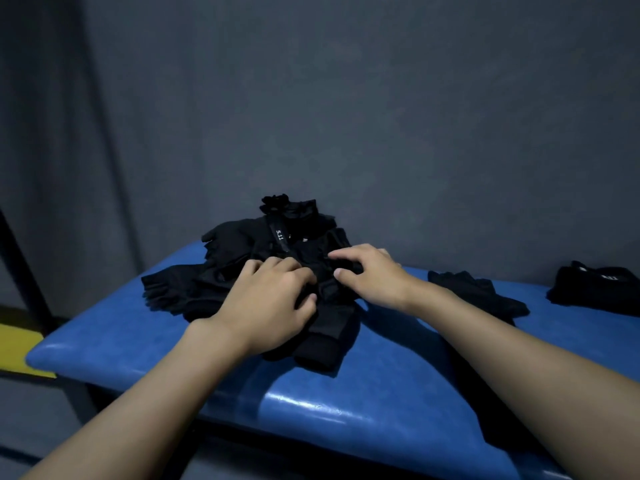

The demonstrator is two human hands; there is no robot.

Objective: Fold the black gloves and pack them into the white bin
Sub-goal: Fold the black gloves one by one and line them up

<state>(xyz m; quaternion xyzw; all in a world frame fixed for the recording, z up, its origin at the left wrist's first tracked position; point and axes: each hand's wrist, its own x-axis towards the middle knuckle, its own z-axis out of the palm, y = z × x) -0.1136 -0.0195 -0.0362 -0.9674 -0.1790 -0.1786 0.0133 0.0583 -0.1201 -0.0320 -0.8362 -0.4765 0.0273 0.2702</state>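
A heap of black gloves (242, 258) lies on the left half of a blue padded bench (363, 403). One strap in the heap bears white "5.11" print. My left hand (270, 306) lies on the near side of the heap, its fingers curled into the top glove. My right hand (370, 275) comes in from the right, thumb and fingers pinching the same dark fabric in the middle. A single black glove (481, 296) lies flat to the right of my right wrist. Another dark glove bundle (595, 285) sits at the far right edge. No white bin is in view.
A grey wall stands close behind the bench. At the far left a dark metal post (20, 258) slants down toward a yellow-marked floor strip (17, 348). The bench's front edge curves down near my forearms.
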